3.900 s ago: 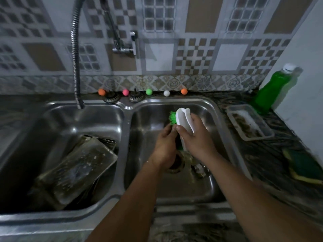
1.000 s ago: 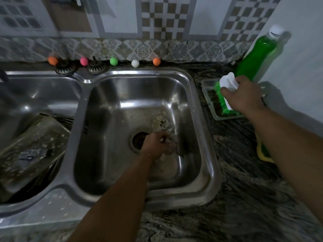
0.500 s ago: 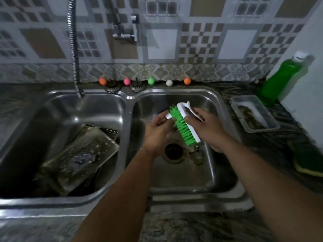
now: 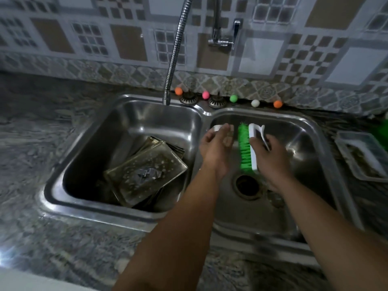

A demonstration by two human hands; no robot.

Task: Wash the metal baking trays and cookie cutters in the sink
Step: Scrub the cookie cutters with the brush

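Observation:
Soapy metal baking trays (image 4: pixel 134 177) lie stacked and tilted in the left basin, with a small cookie cutter (image 4: pixel 149 173) on the top one. Over the right basin, my left hand (image 4: pixel 214 152) holds a small metal cookie cutter (image 4: pixel 227 140), mostly hidden by my fingers. My right hand (image 4: pixel 270 158) grips the white handle of a scrub brush (image 4: pixel 253 143). Its green bristles face the cutter and sit just to the right of it. Another cutter (image 4: pixel 277 201) lies on the right basin floor beside the drain (image 4: pixel 247 184).
A flexible faucet hose (image 4: pixel 174 51) hangs over the left basin of the steel double sink (image 4: pixel 201 114). Coloured balls line the sink's back rim. A clear plastic tray (image 4: pixel 344 141) and a green soap bottle (image 4: pixel 382 131) stand on the right counter.
My right hand brought the brush from the plastic tray back over the right basin. My left hand lifted a cutter from the basin floor up beside the bristles. The view swung left.

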